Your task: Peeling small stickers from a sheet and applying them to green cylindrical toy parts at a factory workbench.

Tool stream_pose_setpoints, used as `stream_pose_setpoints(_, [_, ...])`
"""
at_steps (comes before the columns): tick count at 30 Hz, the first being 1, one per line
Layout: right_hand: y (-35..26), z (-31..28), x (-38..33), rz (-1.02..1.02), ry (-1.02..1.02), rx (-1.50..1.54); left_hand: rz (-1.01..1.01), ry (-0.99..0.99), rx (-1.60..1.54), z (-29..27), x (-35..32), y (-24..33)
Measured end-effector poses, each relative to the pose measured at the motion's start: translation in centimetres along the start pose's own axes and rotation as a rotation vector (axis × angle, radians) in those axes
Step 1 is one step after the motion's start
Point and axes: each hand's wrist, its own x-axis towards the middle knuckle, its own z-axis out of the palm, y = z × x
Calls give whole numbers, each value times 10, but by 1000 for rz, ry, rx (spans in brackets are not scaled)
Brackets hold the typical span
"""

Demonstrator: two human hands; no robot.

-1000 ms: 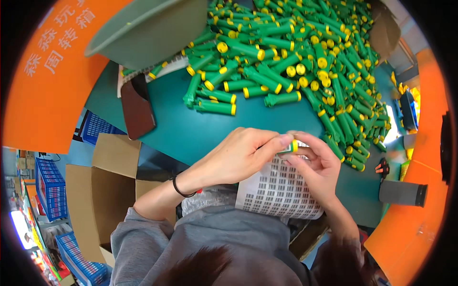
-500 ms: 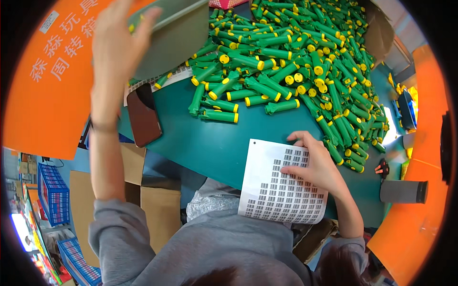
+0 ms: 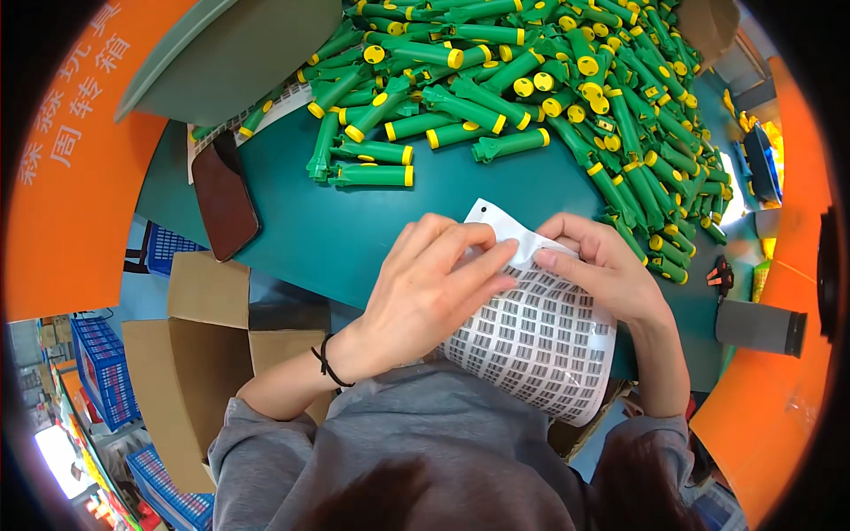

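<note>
My right hand (image 3: 606,265) grips a white sheet of small printed labels (image 3: 540,341) by its upper right edge, thumb on the face. The sheet curves over the table's near edge and my lap, its upper part creased between my hands. Against its upper left part is my left hand (image 3: 425,288), thumb and index finger close together. Whatever lies between those fingertips is hidden. Beyond the sheet, a large pile of green tubes with yellow end caps (image 3: 478,111) covers the far side of the table.
A grey-green bin (image 3: 239,66) stands at the far left, near a dark red phone (image 3: 223,199). An open cardboard box (image 3: 208,372) is at my left. Toward the right lie scissors (image 3: 721,274) and a grey cylinder (image 3: 761,327). Orange panels (image 3: 75,212) flank the table.
My left hand has come down from the bin at the far left to the label sheet. The sheet's upper part is now bent between both hands. The view has shifted slightly.
</note>
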Motion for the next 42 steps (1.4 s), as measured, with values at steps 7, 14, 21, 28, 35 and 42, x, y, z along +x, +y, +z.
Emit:
stream_pose_setpoints(7, [7,6,6,-135,76,-262,72,54,-59,-3,-6,-11])
stream_pose_setpoints(14, [4,10,17,-365,272,-853,62,-58,36,-8,2,-12])
stream_pose_setpoints(21, [-11,-12,56,-642,610,-1133,-198,42,-281,-15,3,-19])
stream_pose_setpoints(28, [-7,-13,47,-708,542,-1169,-430,31,-620,-37,24,-22])
stream_pose_setpoints(35, [17,24,1,-569,254,-156,-324,-41,-655,-32,32,-1])
stream_pose_setpoints(42, [25,23,-8,-594,217,-140,-440,-107,-717,-28,31,5])
